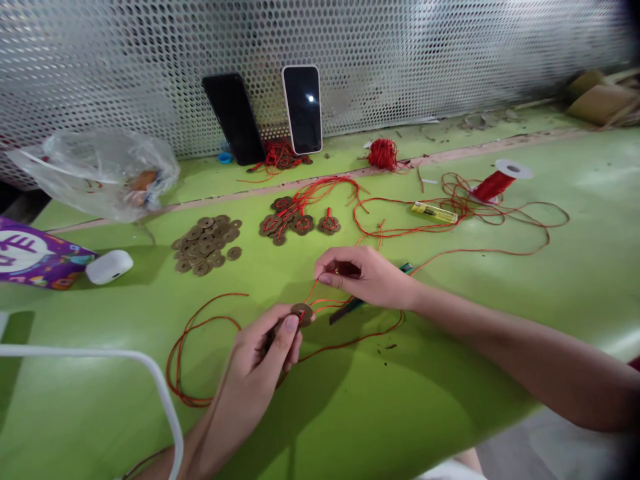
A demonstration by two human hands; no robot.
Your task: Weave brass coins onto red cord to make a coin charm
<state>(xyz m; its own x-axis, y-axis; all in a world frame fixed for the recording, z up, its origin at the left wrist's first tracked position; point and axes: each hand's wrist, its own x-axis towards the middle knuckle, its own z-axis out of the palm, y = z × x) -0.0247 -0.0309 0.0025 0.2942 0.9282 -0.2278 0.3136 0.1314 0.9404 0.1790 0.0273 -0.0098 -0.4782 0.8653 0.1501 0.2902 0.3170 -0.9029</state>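
Observation:
My left hand (267, 347) pinches a bronze holed coin (303, 312) between thumb and fingers, low in the middle of the green table (400, 400). A red cord (200, 327) runs through the coin and loops off to the left. My right hand (365, 275) is closed on the cord's end just above and right of the coin, pulling it taut. Scissors (350, 308) lie partly hidden under my right hand.
A heap of loose coins (206, 244) and several corded coin knots (295, 220) lie further back. A yellow lighter (434, 212), red thread spool (495, 181), tangled cord, two phones (302, 108) against the perforated panel, a plastic bag (100, 173) and white earbud case (109, 266) surround them.

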